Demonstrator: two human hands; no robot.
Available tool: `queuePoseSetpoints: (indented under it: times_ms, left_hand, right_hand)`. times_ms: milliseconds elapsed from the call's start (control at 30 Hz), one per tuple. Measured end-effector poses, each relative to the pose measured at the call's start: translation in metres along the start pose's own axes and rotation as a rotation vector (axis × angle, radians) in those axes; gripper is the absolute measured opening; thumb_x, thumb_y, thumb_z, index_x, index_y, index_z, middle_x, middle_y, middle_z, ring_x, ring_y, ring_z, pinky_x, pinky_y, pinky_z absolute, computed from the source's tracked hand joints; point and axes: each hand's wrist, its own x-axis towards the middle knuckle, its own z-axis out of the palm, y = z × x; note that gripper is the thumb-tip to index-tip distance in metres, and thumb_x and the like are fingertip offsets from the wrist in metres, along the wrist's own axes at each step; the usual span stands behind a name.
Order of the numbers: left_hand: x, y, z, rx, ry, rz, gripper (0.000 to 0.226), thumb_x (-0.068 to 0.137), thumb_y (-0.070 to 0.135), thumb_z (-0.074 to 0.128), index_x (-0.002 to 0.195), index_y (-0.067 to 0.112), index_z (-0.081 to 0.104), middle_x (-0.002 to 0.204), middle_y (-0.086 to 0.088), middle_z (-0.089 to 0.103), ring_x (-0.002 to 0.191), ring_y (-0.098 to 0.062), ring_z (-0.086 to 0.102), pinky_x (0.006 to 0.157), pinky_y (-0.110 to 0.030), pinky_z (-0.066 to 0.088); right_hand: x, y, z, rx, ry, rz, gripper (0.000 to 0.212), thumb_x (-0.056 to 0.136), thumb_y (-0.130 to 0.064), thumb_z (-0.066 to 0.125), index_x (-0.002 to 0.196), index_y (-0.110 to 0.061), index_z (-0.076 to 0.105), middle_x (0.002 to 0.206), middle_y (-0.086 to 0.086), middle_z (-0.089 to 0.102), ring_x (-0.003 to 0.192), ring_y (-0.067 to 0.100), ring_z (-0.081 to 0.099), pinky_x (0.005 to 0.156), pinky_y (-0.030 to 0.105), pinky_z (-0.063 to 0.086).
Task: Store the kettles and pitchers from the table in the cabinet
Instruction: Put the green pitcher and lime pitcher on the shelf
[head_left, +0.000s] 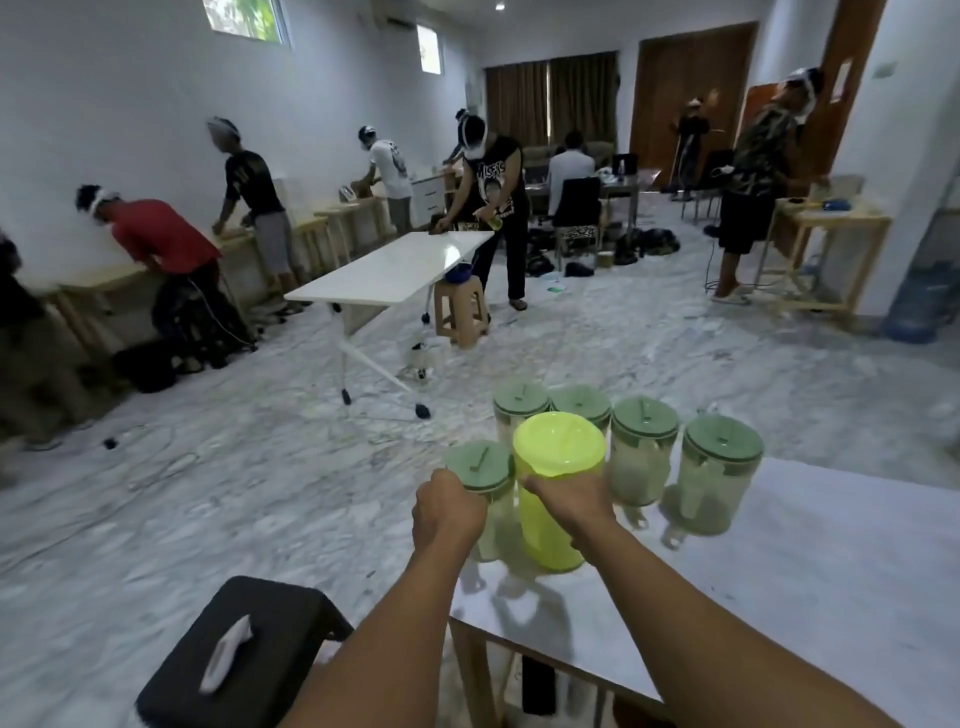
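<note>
My right hand (569, 499) grasps the yellow-green pitcher (556, 493) at its near side; my left hand (449, 512) closes on the green-lidded clear pitcher (480, 486) at its nine o'clock. Both stand on the white table (779, 597). Four more green-lidded pitchers (644, 449) stand from twelve to three; I can't make out their contents

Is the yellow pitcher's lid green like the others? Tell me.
No. The yellow pitcher has a bright yellow-green lid matching its body, while the clear pitchers around it carry dull green lids.
</note>
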Motion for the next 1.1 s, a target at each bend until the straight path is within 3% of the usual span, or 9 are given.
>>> queuePoseSetpoints:
  times_ms: [100,167,267,367,633,833,900,967,1100]
  left_hand:
    - [0.024,-0.012,0.019,0.001,-0.102,-0.074,0.041,0.075,0.03,0.071,0.111,0.012,0.064,0.113,-0.011,0.066,0.104,-0.032,0.064,0.07,-0.033,0.049]
    - [0.041,-0.02,0.036,-0.025,-0.185,-0.102,0.05,0.073,0.036,0.075,0.115,0.012,0.062,0.118,-0.012,0.065,0.11,-0.034,0.061,0.078,-0.035,0.05]
    - [0.062,-0.03,0.06,-0.095,-0.239,-0.084,0.048,0.079,0.038,0.067,0.119,0.013,0.06,0.123,-0.016,0.063,0.114,-0.037,0.058,0.088,-0.038,0.05]
    - [0.076,-0.032,0.069,-0.146,-0.258,0.006,0.041,0.09,0.032,0.057,0.123,0.008,0.056,0.124,-0.02,0.062,0.114,-0.039,0.058,0.085,-0.038,0.047]
    - [0.062,0.001,0.015,-0.279,-0.469,0.227,0.054,0.092,0.043,0.057,0.121,-0.003,0.057,0.124,-0.024,0.062,0.113,-0.04,0.059,0.09,-0.04,0.047]
    - [-0.004,0.064,-0.018,-0.37,-0.605,0.508,0.059,0.092,0.049,0.049,0.121,-0.002,0.058,0.124,-0.023,0.062,0.113,-0.039,0.058,0.092,-0.04,0.045]
    - [-0.046,0.086,-0.022,-0.409,-0.667,0.581,0.058,0.094,0.049,0.047,0.12,-0.002,0.06,0.123,-0.022,0.063,0.112,-0.039,0.059,0.09,-0.038,0.045]
    - [-0.095,0.11,-0.024,-0.439,-0.737,0.661,0.057,0.096,0.047,0.045,0.12,-0.001,0.061,0.123,-0.021,0.063,0.112,-0.038,0.059,0.089,-0.037,0.045]
    - [-0.212,0.135,-0.026,-0.499,-0.938,0.777,0.06,0.092,0.052,0.044,0.111,0.0,0.067,0.114,-0.018,0.069,0.103,-0.037,0.064,0.091,-0.039,0.051]
  right_hand:
    - [0.007,-0.001,0.021,0.05,0.034,0.044,0.087,0.069,-0.056,0.077,0.137,-0.008,0.053,0.139,0.017,0.057,0.124,0.041,0.054,0.098,0.054,0.05]
    - [0.013,0.002,0.029,0.068,0.072,0.044,0.06,0.077,-0.046,0.075,0.12,-0.007,0.063,0.127,0.017,0.063,0.117,0.039,0.058,0.096,0.051,0.052]
    - [0.015,0.007,0.039,0.23,0.09,0.101,0.036,0.083,-0.032,0.072,0.1,-0.001,0.069,0.1,0.011,0.064,0.093,0.028,0.059,0.077,0.039,0.05]
    - [0.011,0.009,0.049,0.371,0.205,0.119,0.021,0.086,-0.029,0.068,0.076,-0.01,0.067,0.094,0.013,0.073,0.088,0.025,0.056,0.076,0.036,0.041]
    - [-0.059,-0.003,0.035,0.504,0.536,0.194,0.025,0.094,-0.028,0.061,0.09,-0.005,0.069,0.09,0.01,0.073,0.083,0.024,0.061,0.077,0.037,0.048]
    - [-0.146,-0.018,-0.03,0.644,0.906,0.104,0.025,0.095,-0.028,0.056,0.081,-0.008,0.06,0.074,0.008,0.065,0.074,0.027,0.063,0.088,0.042,0.052]
    - [-0.183,-0.014,-0.063,0.701,1.049,0.055,0.027,0.096,-0.032,0.054,0.081,-0.01,0.059,0.071,0.007,0.06,0.064,0.023,0.06,0.075,0.039,0.054]
    - [-0.225,-0.011,-0.101,0.741,1.203,0.015,0.034,0.097,-0.035,0.051,0.072,-0.013,0.054,0.065,0.004,0.054,0.056,0.02,0.055,0.056,0.03,0.043]
    - [-0.333,0.008,-0.17,0.77,1.498,-0.039,0.035,0.098,-0.037,0.048,0.072,-0.015,0.053,0.064,0.0,0.051,0.052,0.017,0.051,0.055,0.03,0.033]
